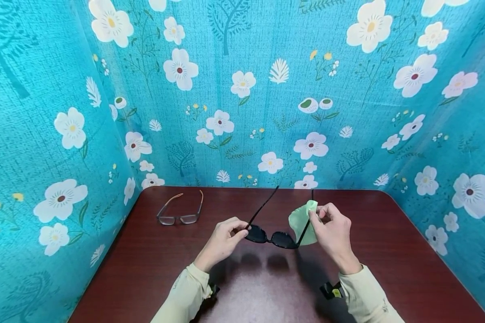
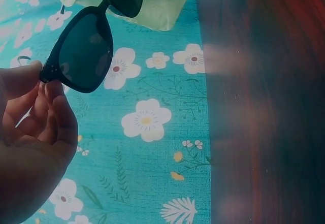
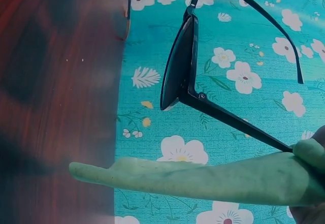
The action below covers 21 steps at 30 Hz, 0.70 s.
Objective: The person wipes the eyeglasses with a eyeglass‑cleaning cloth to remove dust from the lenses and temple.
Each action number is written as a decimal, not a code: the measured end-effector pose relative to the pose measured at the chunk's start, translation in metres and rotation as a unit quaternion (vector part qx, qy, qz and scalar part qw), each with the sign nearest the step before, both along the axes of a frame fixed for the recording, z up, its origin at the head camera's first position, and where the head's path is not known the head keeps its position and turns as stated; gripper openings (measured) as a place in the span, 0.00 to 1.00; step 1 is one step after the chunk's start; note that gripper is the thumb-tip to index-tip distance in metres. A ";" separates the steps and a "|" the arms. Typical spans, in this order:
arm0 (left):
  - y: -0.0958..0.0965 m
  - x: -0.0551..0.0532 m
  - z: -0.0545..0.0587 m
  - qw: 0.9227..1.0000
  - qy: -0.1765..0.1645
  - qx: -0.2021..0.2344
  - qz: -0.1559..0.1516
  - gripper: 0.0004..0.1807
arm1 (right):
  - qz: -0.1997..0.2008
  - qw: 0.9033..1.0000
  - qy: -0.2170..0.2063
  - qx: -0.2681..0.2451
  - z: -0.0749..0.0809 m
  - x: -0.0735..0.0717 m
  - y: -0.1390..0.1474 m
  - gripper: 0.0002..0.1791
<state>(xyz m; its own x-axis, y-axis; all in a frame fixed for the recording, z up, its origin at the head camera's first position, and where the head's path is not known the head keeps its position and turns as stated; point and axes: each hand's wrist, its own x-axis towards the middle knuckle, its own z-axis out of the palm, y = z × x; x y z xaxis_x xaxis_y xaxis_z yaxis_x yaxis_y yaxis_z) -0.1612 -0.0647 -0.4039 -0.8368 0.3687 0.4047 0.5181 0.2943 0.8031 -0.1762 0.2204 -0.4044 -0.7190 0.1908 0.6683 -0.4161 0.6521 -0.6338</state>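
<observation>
Black sunglasses (image 1: 283, 240) with dark lenses are held up above the table, both temples unfolded and pointing away. My left hand (image 1: 223, 242) pinches the frame at its left hinge corner between thumb and fingers; the left wrist view shows this grip beside one lens (image 2: 86, 51). A light green cloth (image 1: 298, 220) hangs from my right hand (image 1: 333, 231), whose thumb and fingers pinch it around the right temple. In the right wrist view that temple (image 3: 244, 126) runs into the folded cloth (image 3: 203, 181) near the fingertips, where its end is hidden.
Clear-lensed eyeglasses (image 1: 178, 220) lie on the dark red-brown table (image 1: 145, 264) at the back left, temples unfolded. A blue flowered cloth (image 1: 242, 134) hangs behind the table and along both sides. Dark straps show at both wrists.
</observation>
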 end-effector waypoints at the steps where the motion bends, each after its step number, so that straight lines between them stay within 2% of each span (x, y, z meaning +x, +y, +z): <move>1: 0.000 0.000 0.000 1.000 -0.001 0.000 -0.003 0.07 | -0.001 1.000 -0.001 0.000 0.001 0.000 0.000 0.17; 10: -0.003 -0.001 0.001 1.000 0.008 -0.007 -0.020 0.07 | -0.019 1.000 -0.012 -0.017 0.005 -0.001 -0.001 0.16; 16: -0.003 -0.001 0.001 0.999 0.020 0.001 -0.027 0.07 | -0.034 0.998 -0.039 -0.023 0.007 -0.001 -0.001 0.15; 21: -0.003 -0.001 0.001 0.999 0.020 0.006 -0.030 0.07 | -0.030 0.997 -0.062 -0.036 0.007 -0.001 -0.002 0.14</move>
<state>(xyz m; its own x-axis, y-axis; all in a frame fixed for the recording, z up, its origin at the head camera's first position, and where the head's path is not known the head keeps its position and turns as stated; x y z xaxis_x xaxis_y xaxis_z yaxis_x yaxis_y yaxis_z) -0.1620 -0.0679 -0.4027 -0.7957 0.4131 0.4430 0.5671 0.2511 0.7844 -0.1767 0.2180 -0.3973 -0.7813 0.2793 0.5582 -0.2935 0.6248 -0.7235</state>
